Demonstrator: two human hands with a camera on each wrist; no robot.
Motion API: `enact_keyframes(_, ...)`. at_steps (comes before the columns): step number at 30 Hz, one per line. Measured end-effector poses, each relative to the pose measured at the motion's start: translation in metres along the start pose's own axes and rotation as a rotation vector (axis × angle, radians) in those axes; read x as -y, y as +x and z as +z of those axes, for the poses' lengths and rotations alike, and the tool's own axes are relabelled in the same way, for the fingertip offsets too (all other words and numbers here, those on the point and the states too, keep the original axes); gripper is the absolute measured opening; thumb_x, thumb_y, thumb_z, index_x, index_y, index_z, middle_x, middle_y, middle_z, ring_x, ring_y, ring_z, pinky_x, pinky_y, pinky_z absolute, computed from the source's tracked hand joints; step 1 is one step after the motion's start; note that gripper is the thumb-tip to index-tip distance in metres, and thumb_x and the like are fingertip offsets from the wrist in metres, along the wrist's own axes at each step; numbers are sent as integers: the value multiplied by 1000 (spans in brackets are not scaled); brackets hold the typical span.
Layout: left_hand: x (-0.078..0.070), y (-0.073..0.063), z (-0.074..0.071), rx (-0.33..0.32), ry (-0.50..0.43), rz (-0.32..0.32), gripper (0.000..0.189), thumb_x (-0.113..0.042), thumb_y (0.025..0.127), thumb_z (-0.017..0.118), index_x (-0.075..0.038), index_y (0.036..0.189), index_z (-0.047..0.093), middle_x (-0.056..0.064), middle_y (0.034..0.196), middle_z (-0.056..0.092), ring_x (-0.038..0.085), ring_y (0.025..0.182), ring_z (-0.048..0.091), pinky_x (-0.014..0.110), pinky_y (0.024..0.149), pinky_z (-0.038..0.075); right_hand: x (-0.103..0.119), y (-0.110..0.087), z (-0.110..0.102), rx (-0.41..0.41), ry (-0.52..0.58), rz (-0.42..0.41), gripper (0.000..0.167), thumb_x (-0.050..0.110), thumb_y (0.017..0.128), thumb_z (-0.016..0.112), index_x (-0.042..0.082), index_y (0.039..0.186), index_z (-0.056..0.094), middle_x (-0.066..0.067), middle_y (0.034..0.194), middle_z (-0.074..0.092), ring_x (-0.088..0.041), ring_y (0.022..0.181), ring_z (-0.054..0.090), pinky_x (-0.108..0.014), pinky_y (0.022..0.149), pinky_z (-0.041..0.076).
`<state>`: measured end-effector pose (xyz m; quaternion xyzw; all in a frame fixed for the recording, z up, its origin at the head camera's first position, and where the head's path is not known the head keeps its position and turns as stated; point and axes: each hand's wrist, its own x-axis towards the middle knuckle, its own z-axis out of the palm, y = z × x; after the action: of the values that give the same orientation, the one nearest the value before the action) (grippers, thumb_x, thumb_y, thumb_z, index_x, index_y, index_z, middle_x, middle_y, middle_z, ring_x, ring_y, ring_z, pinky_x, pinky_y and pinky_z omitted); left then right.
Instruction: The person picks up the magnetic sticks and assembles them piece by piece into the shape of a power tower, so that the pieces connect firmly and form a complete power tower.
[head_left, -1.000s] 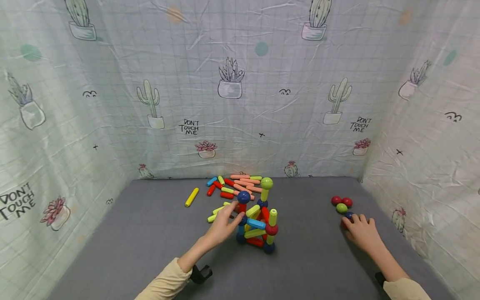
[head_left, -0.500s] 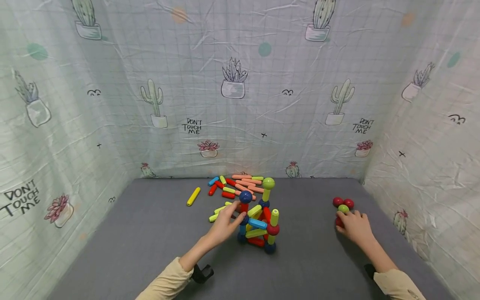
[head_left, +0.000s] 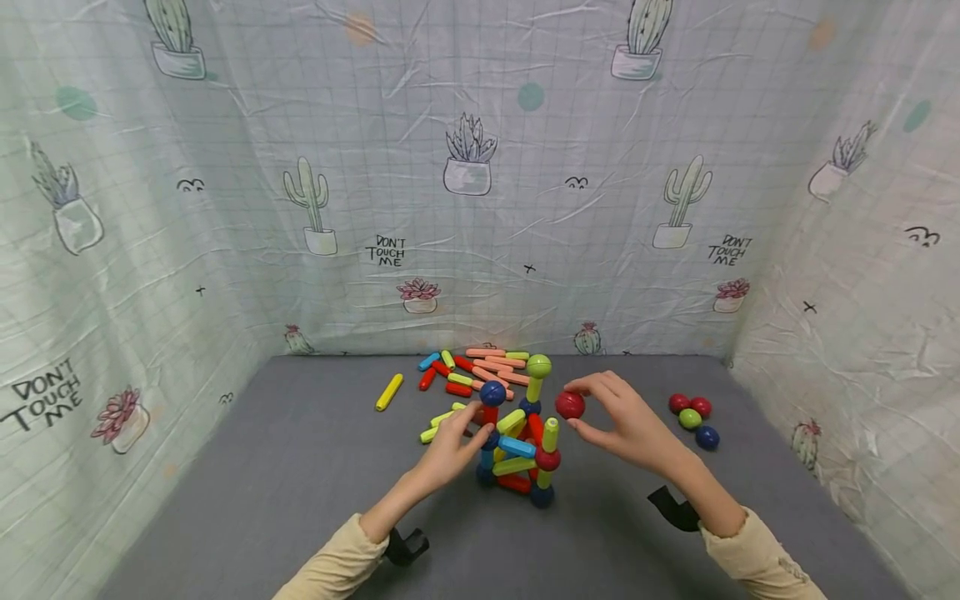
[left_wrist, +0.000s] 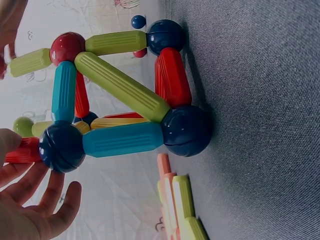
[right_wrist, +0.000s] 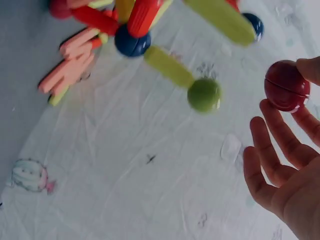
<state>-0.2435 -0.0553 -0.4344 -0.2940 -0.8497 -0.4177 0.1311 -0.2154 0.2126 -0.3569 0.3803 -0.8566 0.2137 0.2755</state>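
Observation:
A small tower of coloured rods and balls stands on the grey table. My left hand grips its left upright, the thumb and fingers about the red rod just above a dark blue ball. A blue ball tops that upright, and a green ball tops the rear one. My right hand pinches a red ball between thumb and fingers, in the air beside the tower. Left of that ball and lower, a green rod points up with a bare top end.
Behind the tower lies a heap of pink, red, green and blue rods. A single yellow rod is at the back left. On the right side several loose balls sit together. A patterned curtain encloses the table's back and sides.
My right hand has picked up a red ball from the group on the right and carried it left to the tower. The left hand keeps its hold in the same place.

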Motion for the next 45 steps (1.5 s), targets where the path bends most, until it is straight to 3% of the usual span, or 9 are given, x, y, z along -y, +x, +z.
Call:
enact_keyframes(4, 0, 0, 1, -7, 6, 5, 32, -23, 91, 51, -7, 118, 51, 5, 100, 63, 14, 87, 59, 22, 69, 49, 6, 6, 11, 12, -58, -54, 40, 21, 71, 73, 13, 108, 58, 4, 102, 59, -11, 91, 49, -30, 74, 43)
enact_keyframes(11, 6, -1, -4, 2, -19, 47, 31, -19, 89, 53, -9, 119, 53, 5, 103, 62, 14, 89, 59, 21, 70, 50, 8, 4, 20, 21, -79, 2, 42, 23, 72, 73, 15, 110, 58, 4, 103, 59, -10, 90, 49, -32, 74, 43)
enact_keyframes(17, 35, 2, -16, -14, -48, 55, 26, -7, 89, 51, -8, 114, 55, 11, 101, 63, 20, 86, 61, 26, 67, 51, 7, -3, 25, 73, 9, 115, 53, 22, 75, 71, 12, 122, 49, 2, 106, 57, -10, 90, 51, -30, 74, 47)
enact_keyframes(23, 84, 8, -21, -33, 183, -27, 17, -5, 84, 57, -5, 101, 60, 11, 91, 64, 17, 81, 60, 30, 67, 51, 5, -9, 35, 110, 172, 179, 57, 21, 78, 68, 7, 126, 43, -1, 110, 58, -10, 91, 54, -27, 74, 47)
enact_keyframes(29, 111, 4, -21, 159, 499, -19, 14, -18, 81, 65, -8, 91, 64, 3, 76, 57, 11, 65, 53, 23, 56, 42, 3, -11, 42, 110, 227, 209, 56, 18, 78, 68, 8, 126, 41, -1, 106, 61, -6, 83, 54, -24, 71, 46)
enact_keyframes(34, 114, 1, -18, 258, 668, 44, 17, -17, 76, 69, -9, 88, 60, 4, 70, 53, 13, 58, 48, 25, 50, 38, 4, -11, 43, 105, 241, 220, 59, 16, 77, 69, 12, 128, 39, 1, 104, 61, -4, 83, 54, -23, 70, 47)
enact_keyframes(38, 107, 1, -21, 263, 714, 14, 15, -11, 76, 68, -7, 89, 61, 7, 72, 55, 19, 61, 53, 32, 53, 43, 4, -11, 44, 102, 249, 209, 61, 16, 77, 69, 13, 129, 38, 1, 106, 61, -4, 83, 54, -23, 71, 47)
enact_keyframes(42, 95, 5, -32, 173, 663, -38, 18, -2, 75, 66, -9, 93, 65, 7, 78, 60, 22, 68, 55, 33, 59, 46, 2, -9, 45, 97, 252, 194, 60, 15, 77, 69, 13, 129, 38, 0, 108, 60, -6, 85, 55, -24, 71, 47)
enact_keyframes(45, 77, 13, -45, 3, 574, -13, 22, -1, 74, 68, -11, 93, 66, 7, 81, 62, 22, 68, 56, 33, 61, 45, 1, -9, 45, 93, 254, 186, 60, 15, 77, 69, 11, 128, 39, 0, 108, 60, -6, 86, 54, -24, 71, 47)
